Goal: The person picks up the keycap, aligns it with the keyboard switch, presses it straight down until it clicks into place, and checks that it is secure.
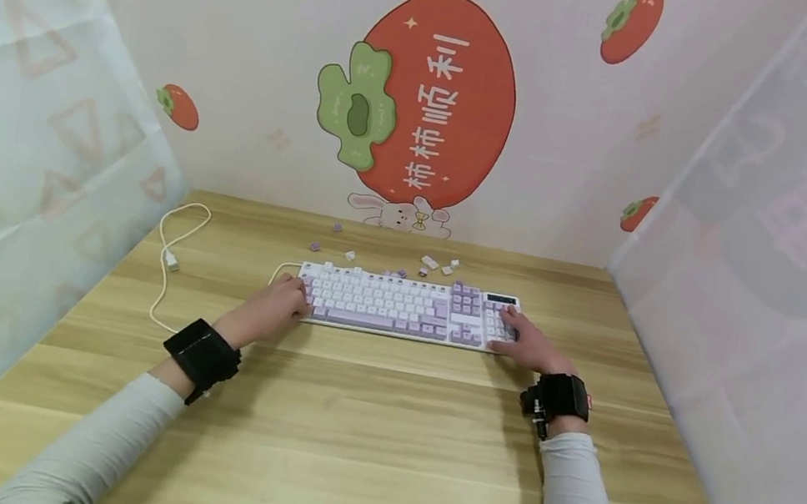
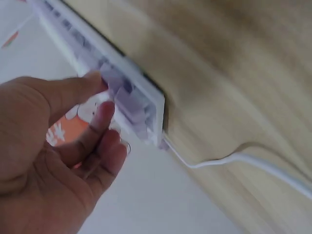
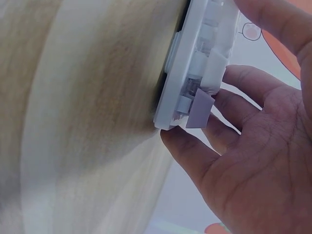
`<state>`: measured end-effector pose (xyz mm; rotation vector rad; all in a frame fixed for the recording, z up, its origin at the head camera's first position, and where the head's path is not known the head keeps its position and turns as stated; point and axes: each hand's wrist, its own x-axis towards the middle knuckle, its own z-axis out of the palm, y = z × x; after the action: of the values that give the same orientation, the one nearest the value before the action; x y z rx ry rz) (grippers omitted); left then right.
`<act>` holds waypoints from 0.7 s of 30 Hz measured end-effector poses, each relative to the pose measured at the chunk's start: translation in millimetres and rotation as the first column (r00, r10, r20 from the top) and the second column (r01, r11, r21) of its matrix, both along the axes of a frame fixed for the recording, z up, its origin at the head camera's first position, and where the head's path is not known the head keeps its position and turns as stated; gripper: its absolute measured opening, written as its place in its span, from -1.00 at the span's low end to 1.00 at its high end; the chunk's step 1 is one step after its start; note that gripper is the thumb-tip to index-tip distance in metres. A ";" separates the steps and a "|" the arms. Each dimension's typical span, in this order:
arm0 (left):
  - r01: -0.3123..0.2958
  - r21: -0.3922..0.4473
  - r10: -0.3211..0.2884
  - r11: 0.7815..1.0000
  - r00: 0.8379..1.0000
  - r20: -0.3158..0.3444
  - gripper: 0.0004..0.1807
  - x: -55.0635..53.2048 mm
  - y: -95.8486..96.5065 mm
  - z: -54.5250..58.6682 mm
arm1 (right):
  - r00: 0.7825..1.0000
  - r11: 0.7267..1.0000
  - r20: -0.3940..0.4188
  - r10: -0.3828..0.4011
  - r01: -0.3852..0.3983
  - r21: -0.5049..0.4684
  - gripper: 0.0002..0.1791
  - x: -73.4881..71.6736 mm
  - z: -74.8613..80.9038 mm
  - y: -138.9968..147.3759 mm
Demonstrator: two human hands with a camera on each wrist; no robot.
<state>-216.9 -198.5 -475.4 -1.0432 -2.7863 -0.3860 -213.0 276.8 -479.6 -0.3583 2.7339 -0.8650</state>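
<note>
A white and lilac keyboard (image 1: 375,301) lies across the table in the head view. At its left end, my left hand (image 1: 277,308) has curled fingers; the left wrist view shows thumb and index tips pinching at a lilac keycap (image 2: 113,77) by the edge. My right hand (image 1: 531,345) is at the opposite end, its loosely bent fingers over the number pad. In the right wrist view, the thumb touches the corner of the white case (image 3: 170,105), close beside another lilac keycap (image 3: 201,109). Small switches show along the keyboard's top row.
Several loose keycaps (image 1: 430,263), white and lilac, are scattered behind the keyboard. A white cable (image 1: 162,273) loops over the left of the wooden table (image 1: 364,449), its USB plug (image 1: 171,260) lying there. Printed cloth walls (image 1: 552,152) stand at the back and sides.
</note>
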 end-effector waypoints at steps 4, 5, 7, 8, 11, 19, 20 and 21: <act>0.017 0.068 -0.024 0.998 0.993 0.112 -0.90 -18.7 -5.0 10.7 | 1.000 1.000 -0.003 0.000 0.000 -0.003 -0.08 0.0 -0.4 1.5; -0.001 0.080 -0.009 0.997 0.991 0.133 -0.92 -24.6 -5.9 13.5 | 1.000 1.000 -0.004 -0.003 0.003 -0.005 -0.07 0.3 -0.6 1.7; -0.031 0.094 0.015 0.995 0.987 0.162 -0.89 -38.3 -6.0 18.7 | 1.000 1.000 -0.006 0.000 0.000 -0.007 -0.08 0.0 -0.7 2.2; -0.062 0.094 0.044 0.994 0.982 0.182 -0.86 -44.6 -4.8 21.4 | 1.000 1.000 -0.006 0.003 -0.003 -0.007 -0.08 0.2 -0.2 2.3; -0.110 0.084 0.086 0.990 0.966 0.243 -0.79 -64.3 4.6 28.7 | 1.000 1.000 0.000 -0.005 0.005 -0.011 -0.08 0.7 0.7 2.6; -0.144 0.013 0.133 0.990 0.945 0.298 -0.72 -106.6 42.5 32.4 | 1.000 1.000 0.020 -0.021 0.021 -0.005 -0.08 0.6 0.7 3.5; -0.149 0.005 0.141 0.989 0.944 0.297 -0.74 -111.3 45.7 29.5 | 0.999 1.000 0.024 -0.023 0.023 -0.003 -0.08 0.6 -0.2 3.3; -0.157 -0.004 0.150 0.988 0.941 0.304 -0.78 -116.3 48.4 26.2 | 0.999 1.000 0.029 -0.025 0.025 -0.003 -0.08 0.9 -1.0 3.1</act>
<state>-333.1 -150.0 -449.2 -0.8132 -3.0996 -0.5999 -212.1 279.9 -480.6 -0.3100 2.7159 -0.8746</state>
